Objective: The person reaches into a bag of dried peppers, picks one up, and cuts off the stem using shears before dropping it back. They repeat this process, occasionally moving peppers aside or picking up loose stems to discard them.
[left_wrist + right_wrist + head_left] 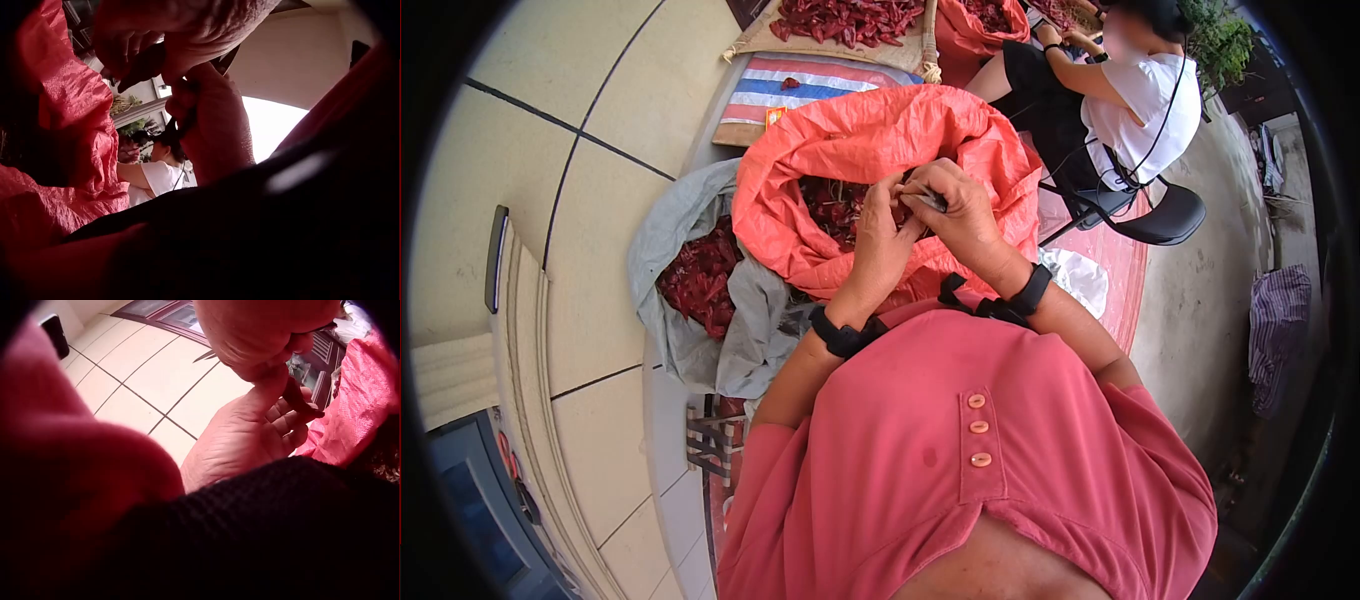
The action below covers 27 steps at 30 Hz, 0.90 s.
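Between 2 hands (882, 235) (962, 212), 1 chili (297, 400)

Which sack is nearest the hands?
The big red sack, central in the head view; the grey sack is to its left, the other red sack farther off.

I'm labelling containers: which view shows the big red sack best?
The head view: the red sack shows its open mouth and red pieces inside. The left wrist view shows crumpled parts at left; the right wrist view, a piece at right.
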Available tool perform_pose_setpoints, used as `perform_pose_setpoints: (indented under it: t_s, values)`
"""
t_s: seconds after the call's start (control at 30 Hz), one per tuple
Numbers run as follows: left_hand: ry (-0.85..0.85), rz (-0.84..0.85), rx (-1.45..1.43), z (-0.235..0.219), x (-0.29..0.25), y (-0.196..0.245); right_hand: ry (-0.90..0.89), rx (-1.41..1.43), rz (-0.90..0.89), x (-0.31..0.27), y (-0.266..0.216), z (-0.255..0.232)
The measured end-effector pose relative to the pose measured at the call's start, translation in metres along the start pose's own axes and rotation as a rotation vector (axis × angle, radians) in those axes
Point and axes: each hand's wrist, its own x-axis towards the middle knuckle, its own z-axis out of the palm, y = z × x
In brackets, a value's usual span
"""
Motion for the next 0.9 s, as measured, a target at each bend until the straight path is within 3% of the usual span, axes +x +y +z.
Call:
perform_pose_setpoints:
  t_s: [0.13, 0.23, 0.3, 0.4, 0.5, 0.53, 0.63, 0.9]
  values:
    - [0.058, -0.02, 0.091, -0.001, -0.001, 0.012, -0.045, -0.177, -0.138, -0.001, -0.018, -0.007]
    - [0.13, 0.203, 0.231, 0.002, -0.005, 0.006, -0.029, -0.209, -0.159, -0.004, -0.015, -0.008]
    - [0.018, 0.079, 0.161, 0.0, -0.007, 0.009, 0.001, -0.2, -0.138, -0.006, -0.008, -0.006]
    - [-0.072, 0.037, 0.038, -0.005, -0.009, 0.005, -0.129, 0.103, 0.152, -0.012, 0.003, -0.005]
    - [-0.212, -0.027, -0.071, -0.02, -0.009, 0.005, -0.141, 0.61, 0.384, -0.012, 0.002, -0.004]
    - [-0.273, -0.064, -0.103, -0.026, -0.008, 0.006, -0.21, 0.744, 0.394, -0.01, -0.002, -0.007]
    - [-0.351, -0.06, -0.188, -0.035, -0.009, -0.004, -0.234, 0.838, 0.497, -0.008, -0.01, -0.011]
    - [-0.575, -0.26, -0.433, -0.054, -0.008, -0.016, -0.334, 1.18, 0.843, -0.018, 0.004, -0.009]
